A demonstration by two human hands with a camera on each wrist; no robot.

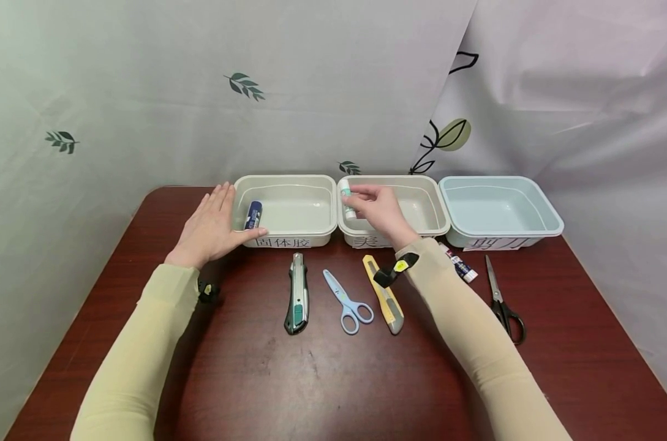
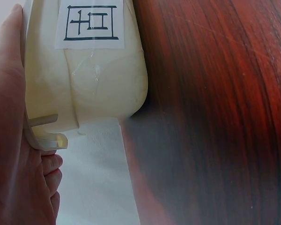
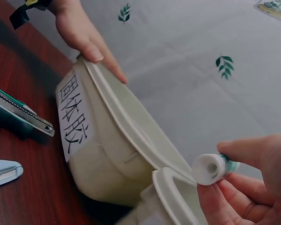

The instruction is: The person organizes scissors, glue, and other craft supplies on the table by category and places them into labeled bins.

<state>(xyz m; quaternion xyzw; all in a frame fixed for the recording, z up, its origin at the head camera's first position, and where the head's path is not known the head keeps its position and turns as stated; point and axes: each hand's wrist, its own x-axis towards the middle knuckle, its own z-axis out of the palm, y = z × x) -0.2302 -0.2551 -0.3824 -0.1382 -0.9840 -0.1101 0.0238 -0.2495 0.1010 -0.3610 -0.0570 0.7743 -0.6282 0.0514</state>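
My right hand [image 1: 381,211] pinches a white and green glue stick [image 1: 346,195] between thumb and fingers, over the left end of the middle beige bin [image 1: 429,205]. In the right wrist view the white end of this glue stick [image 3: 207,169] faces the camera. My left hand [image 1: 206,226] rests on the left corner of the left beige bin [image 1: 289,179], fingers straight and thumb along the front rim. A dark blue glue stick [image 1: 253,214] lies inside that bin, near its left end. The left wrist view shows the bin's labelled front [image 2: 103,79] beside the hand.
On the dark red table [image 1: 333,386] lie a silver-green utility knife [image 1: 297,294], light blue scissors [image 1: 348,301], a yellow utility knife [image 1: 384,295], another glue stick [image 1: 464,267] partly behind the right sleeve, and black-handled scissors [image 1: 501,300]. A light blue bin [image 1: 501,233] stands at right.
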